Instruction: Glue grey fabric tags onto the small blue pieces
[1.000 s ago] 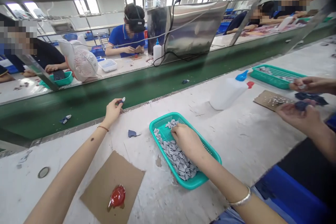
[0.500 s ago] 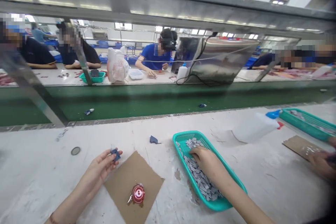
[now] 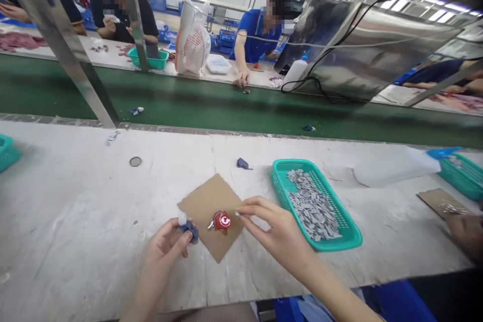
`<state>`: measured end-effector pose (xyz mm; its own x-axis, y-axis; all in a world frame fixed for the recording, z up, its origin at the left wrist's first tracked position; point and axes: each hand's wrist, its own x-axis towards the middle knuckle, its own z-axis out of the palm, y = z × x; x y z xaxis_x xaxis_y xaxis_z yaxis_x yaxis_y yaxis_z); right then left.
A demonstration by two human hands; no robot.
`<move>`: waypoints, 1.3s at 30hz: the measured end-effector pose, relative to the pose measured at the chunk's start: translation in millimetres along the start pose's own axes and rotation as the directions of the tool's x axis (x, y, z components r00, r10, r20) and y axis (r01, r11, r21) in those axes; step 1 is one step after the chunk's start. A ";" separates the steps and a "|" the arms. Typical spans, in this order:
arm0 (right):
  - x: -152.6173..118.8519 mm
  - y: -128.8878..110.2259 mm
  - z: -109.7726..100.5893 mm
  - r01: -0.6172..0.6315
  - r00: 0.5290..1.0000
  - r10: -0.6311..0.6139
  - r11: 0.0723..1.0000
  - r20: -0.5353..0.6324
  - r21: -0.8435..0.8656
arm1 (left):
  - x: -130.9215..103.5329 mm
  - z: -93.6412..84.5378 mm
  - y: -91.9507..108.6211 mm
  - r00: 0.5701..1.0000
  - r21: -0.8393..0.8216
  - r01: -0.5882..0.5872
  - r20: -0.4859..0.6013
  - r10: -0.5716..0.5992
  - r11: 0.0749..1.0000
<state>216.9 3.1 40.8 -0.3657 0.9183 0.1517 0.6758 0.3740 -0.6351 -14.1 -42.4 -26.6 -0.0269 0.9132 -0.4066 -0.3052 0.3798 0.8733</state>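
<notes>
My left hand (image 3: 164,249) pinches a small dark blue part (image 3: 189,231) with a whitish tip, just left of the cardboard square. My right hand (image 3: 277,231) has thumb and fingers closed on a tiny pale piece (image 3: 237,213), over the right side of the cardboard. On the brown cardboard (image 3: 217,191) sits a shiny red blob (image 3: 222,221) with a wet-looking edge and a small silvery bit at its left. Right of my right hand stands a green plastic basket (image 3: 354,241) with many small grey pieces (image 3: 313,201) in it.
Beyond the cardboard lies another blue part (image 3: 243,163); a round disc (image 3: 135,161) is at left. A white bottle (image 3: 396,166) lies at right, near a co-worker's hand (image 3: 466,231). A green belt (image 3: 211,105) carries blue parts. A metal post (image 3: 71,45) rises at left.
My right hand has left the basket with a tiny pale piece and moved left to the cardboard. My left hand still holds the blue part. The view has tilted and shifted.
</notes>
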 end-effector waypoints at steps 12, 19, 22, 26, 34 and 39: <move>4.5 -5.0 25.6 0.109 0.972 -0.056 0.968 0.230 -0.225 | -10.4 12.0 -16.2 0.995 -0.094 -0.050 0.076 0.057 0.994; 7.6 -7.2 26.1 0.084 0.968 -0.022 0.967 0.251 -0.240 | -9.6 17.2 -14.5 0.992 -0.073 -0.068 0.104 0.075 0.995; 12.3 -7.5 19.7 -0.006 0.971 0.020 0.998 0.239 -0.060 | -8.3 20.1 -12.0 0.989 -0.069 -0.078 0.121 0.086 0.995; 17.4 -9.6 6.2 -0.239 0.966 0.199 0.932 0.164 0.273 | -7.6 26.5 -8.8 0.985 -0.081 -0.094 0.139 0.105 0.992; 13.0 -24.3 -3.1 -0.486 0.873 0.366 0.594 0.323 0.641 | -7.7 45.4 -0.1 0.977 -0.120 -0.131 0.154 0.148 0.984; 12.0 -31.7 -3.9 -0.463 0.886 0.329 0.643 0.325 0.610 | -9.6 48.6 4.4 0.973 -0.116 -0.120 0.181 0.140 0.986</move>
<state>193.7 2.7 65.7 -0.3099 0.8949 -0.3211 0.2131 -0.2638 -0.9408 31.1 -42.3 -5.8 0.1031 0.9690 -0.2247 -0.4085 0.2472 0.8786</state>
